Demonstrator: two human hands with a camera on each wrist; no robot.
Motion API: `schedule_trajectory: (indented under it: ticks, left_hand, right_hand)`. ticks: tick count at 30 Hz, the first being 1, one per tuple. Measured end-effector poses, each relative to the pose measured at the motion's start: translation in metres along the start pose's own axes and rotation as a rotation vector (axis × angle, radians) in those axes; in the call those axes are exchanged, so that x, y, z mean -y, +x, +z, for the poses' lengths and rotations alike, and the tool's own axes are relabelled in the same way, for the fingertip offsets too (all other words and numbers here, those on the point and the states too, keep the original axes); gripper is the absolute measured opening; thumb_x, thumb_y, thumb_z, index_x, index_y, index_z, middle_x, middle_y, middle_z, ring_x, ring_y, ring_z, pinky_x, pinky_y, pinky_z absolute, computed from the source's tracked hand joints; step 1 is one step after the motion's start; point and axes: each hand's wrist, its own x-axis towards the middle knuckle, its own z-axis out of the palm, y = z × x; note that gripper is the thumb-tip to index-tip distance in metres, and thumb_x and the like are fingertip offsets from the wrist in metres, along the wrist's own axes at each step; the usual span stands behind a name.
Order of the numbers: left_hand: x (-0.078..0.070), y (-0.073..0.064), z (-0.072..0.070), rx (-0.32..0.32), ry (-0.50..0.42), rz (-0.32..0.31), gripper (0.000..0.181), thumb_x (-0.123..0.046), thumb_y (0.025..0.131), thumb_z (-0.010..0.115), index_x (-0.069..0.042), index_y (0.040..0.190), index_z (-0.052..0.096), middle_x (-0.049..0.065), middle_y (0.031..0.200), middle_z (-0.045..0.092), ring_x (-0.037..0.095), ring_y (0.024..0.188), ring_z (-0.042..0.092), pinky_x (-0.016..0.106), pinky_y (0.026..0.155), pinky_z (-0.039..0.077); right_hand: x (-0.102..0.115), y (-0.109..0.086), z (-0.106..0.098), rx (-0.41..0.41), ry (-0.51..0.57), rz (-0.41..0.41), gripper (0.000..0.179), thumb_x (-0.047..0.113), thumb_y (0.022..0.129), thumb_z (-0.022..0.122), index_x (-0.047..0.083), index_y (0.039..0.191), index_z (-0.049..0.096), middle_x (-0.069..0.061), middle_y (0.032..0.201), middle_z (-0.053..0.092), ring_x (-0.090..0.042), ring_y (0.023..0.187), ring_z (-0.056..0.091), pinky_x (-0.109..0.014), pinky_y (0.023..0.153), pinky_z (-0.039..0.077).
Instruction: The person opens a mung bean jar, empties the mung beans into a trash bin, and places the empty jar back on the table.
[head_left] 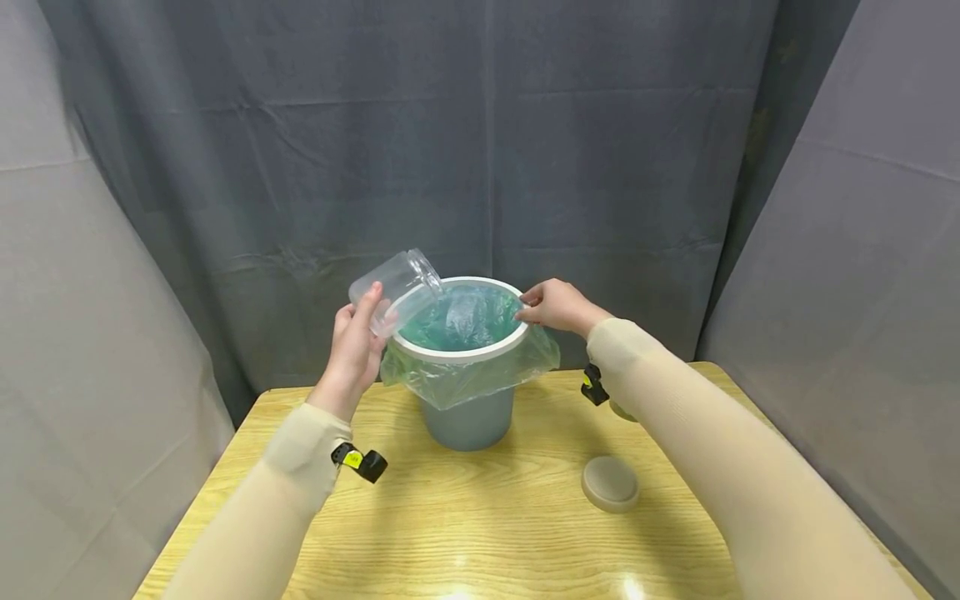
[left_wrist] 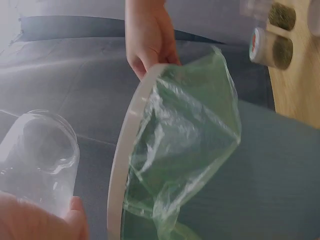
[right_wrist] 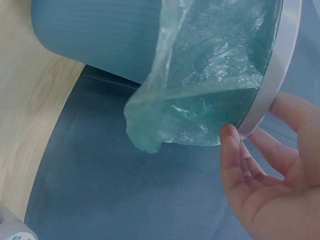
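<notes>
My left hand (head_left: 356, 350) grips a clear plastic jar (head_left: 393, 292) and holds it tilted, its open end towards the bin's left rim. Nothing shows inside the jar. The grey trash bin (head_left: 468, 421) stands upright on the table. Its white rim (left_wrist: 131, 120) goes round a thin green bag (head_left: 480, 375), whose edge hangs down outside. On the far side from the jar, my right hand (head_left: 558, 306) pinches the bin's rim, thumb and fingers on either side of it, as the right wrist view (right_wrist: 280, 170) also shows.
A round beige lid (head_left: 611, 483) lies at front right on the wooden table (head_left: 450, 533). In the left wrist view, jars with green contents (left_wrist: 272, 48) appear at the upper right. Grey curtains (head_left: 375, 150) close off the back and sides.
</notes>
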Motion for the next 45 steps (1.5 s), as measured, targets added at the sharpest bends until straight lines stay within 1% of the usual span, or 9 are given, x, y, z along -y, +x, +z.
schedule_trajectory:
  ticks: [5, 10, 18, 24, 26, 29, 33, 40, 45]
  left_hand:
    - [-0.001, -0.006, -0.001, 0.045, -0.052, -0.042, 0.046, -0.03, 0.103, 0.054, -0.008, 0.138, 0.032, 0.015, 0.141, 0.039, 0.043, 0.143, 0.043, 0.033, 0.115, 0.045]
    - [0.002, -0.012, -0.002, 0.09, -0.113, -0.042, 0.038, -0.026, 0.104, 0.049, -0.009, 0.138, 0.046, 0.019, 0.15, 0.033, 0.043, 0.144, 0.04, 0.036, 0.117, 0.043]
    - [0.012, -0.02, -0.002, 0.087, -0.173, -0.03, 0.041, -0.032, 0.105, 0.05, -0.016, 0.141, 0.037, 0.012, 0.146, 0.036, 0.034, 0.144, 0.039, 0.036, 0.117, 0.042]
    - [0.018, -0.024, -0.005, 0.085, -0.26, -0.023, 0.058, -0.037, 0.104, 0.054, -0.022, 0.148, 0.019, 0.016, 0.162, 0.019, 0.03, 0.153, 0.028, 0.031, 0.118, 0.041]
    - [0.02, -0.026, -0.006, 0.082, -0.269, -0.017, 0.055, -0.039, 0.104, 0.054, -0.022, 0.147, 0.023, 0.014, 0.16, 0.022, 0.029, 0.152, 0.028, 0.03, 0.116, 0.043]
    - [0.022, -0.027, -0.008, 0.067, -0.238, -0.014, 0.05, -0.045, 0.103, 0.055, -0.021, 0.141, 0.033, 0.013, 0.152, 0.032, 0.026, 0.141, 0.039, 0.026, 0.108, 0.048]
    - [0.024, -0.031, -0.012, 0.063, -0.183, -0.025, 0.058, -0.059, 0.098, 0.058, -0.017, 0.133, 0.039, 0.011, 0.139, 0.043, 0.017, 0.12, 0.05, 0.02, 0.096, 0.045]
    - [0.023, -0.036, -0.025, 0.181, -0.233, -0.024, 0.072, -0.058, 0.095, 0.066, -0.01, 0.139, 0.036, 0.011, 0.139, 0.042, 0.013, 0.123, 0.052, 0.019, 0.105, 0.046]
    - [0.023, -0.042, -0.036, 0.259, -0.188, -0.011, 0.06, -0.05, 0.098, 0.067, -0.012, 0.136, 0.04, 0.006, 0.135, 0.047, 0.012, 0.119, 0.057, 0.021, 0.104, 0.05]
  right_hand:
    - [-0.004, 0.0, 0.004, -0.019, 0.004, -0.03, 0.053, 0.028, 0.101, 0.067, 0.001, 0.145, 0.057, -0.021, 0.141, 0.062, -0.035, 0.128, 0.06, -0.048, 0.104, 0.051]
    - [-0.013, 0.003, 0.009, -0.06, 0.023, -0.057, 0.051, 0.031, 0.102, 0.064, 0.002, 0.145, 0.058, -0.022, 0.142, 0.06, -0.037, 0.132, 0.056, -0.049, 0.106, 0.049]
    - [-0.023, 0.002, 0.02, -0.198, 0.125, -0.071, 0.044, 0.031, 0.107, 0.056, 0.005, 0.143, 0.06, -0.021, 0.141, 0.059, -0.036, 0.131, 0.057, -0.049, 0.108, 0.049]
    - [-0.027, -0.01, 0.02, -0.296, 0.195, -0.098, 0.04, 0.029, 0.108, 0.055, 0.008, 0.141, 0.062, -0.019, 0.143, 0.052, -0.038, 0.129, 0.059, -0.051, 0.106, 0.051]
    - [-0.029, -0.015, 0.02, -0.302, 0.22, -0.098, 0.04, 0.03, 0.107, 0.055, 0.01, 0.141, 0.062, -0.018, 0.146, 0.051, -0.038, 0.131, 0.058, -0.052, 0.106, 0.05]
    - [-0.034, -0.022, 0.019, -0.306, 0.243, -0.104, 0.04, 0.031, 0.107, 0.056, 0.012, 0.142, 0.061, -0.017, 0.147, 0.051, -0.038, 0.132, 0.057, -0.054, 0.107, 0.049]
    - [-0.04, -0.033, 0.015, -0.313, 0.263, -0.13, 0.042, 0.033, 0.108, 0.055, 0.013, 0.144, 0.06, -0.017, 0.148, 0.051, -0.038, 0.131, 0.056, -0.055, 0.107, 0.048]
    - [-0.048, -0.052, 0.01, -0.353, 0.264, -0.161, 0.043, 0.033, 0.107, 0.056, 0.012, 0.144, 0.06, -0.017, 0.147, 0.052, -0.039, 0.13, 0.055, -0.056, 0.106, 0.047]
    - [-0.054, -0.063, 0.013, -0.4, 0.242, -0.193, 0.04, 0.03, 0.107, 0.057, 0.011, 0.142, 0.062, -0.015, 0.144, 0.055, -0.037, 0.125, 0.057, -0.054, 0.102, 0.048]
